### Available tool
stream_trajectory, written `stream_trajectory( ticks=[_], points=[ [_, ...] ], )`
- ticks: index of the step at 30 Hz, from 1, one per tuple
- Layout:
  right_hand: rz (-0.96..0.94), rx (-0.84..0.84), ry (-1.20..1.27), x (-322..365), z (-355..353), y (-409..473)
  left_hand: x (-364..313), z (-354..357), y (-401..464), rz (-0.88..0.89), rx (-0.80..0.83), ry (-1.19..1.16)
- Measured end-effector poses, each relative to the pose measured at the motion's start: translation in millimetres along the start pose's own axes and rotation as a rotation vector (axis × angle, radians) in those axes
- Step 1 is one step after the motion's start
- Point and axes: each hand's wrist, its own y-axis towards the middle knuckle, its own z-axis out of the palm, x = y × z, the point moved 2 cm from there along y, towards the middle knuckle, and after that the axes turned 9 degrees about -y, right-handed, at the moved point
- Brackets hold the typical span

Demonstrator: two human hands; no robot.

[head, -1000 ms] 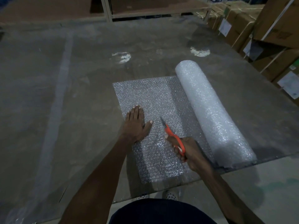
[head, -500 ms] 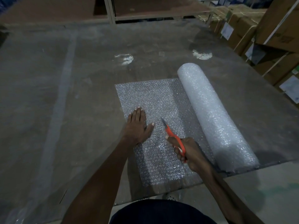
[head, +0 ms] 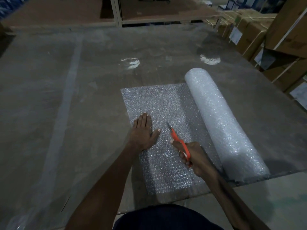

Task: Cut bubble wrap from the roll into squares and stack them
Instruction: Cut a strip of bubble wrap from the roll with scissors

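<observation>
A thick roll of bubble wrap (head: 221, 120) lies on the table, running from far left to near right. Its unrolled sheet (head: 157, 100) spreads flat to the left of the roll. My left hand (head: 143, 130) presses flat on the sheet with straight fingers. My right hand (head: 194, 156) grips orange-handled scissors (head: 177, 138), whose blades point away from me, down on the sheet just right of my left thumb. The sheet's near end reaches the table's front edge.
The wide table top (head: 66, 113) is covered with a clear plastic film. Cardboard boxes (head: 269, 34) are stacked along the right side. A metal shelf frame (head: 116, 12) stands behind the table. Bare floor (head: 274, 196) shows at the near right.
The scissors and my right hand have edged slightly forward along the sheet. My left hand stays pressed in the same spot.
</observation>
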Motion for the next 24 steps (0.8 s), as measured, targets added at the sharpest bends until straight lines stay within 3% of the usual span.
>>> stream_trajectory(
  ticks=[24],
  points=[
    [0.010, 0.010, 0.014, 17.6, 6.3, 17.5, 28.8, -25.3, 43.3, 0.006, -0.001, -0.002]
  ],
)
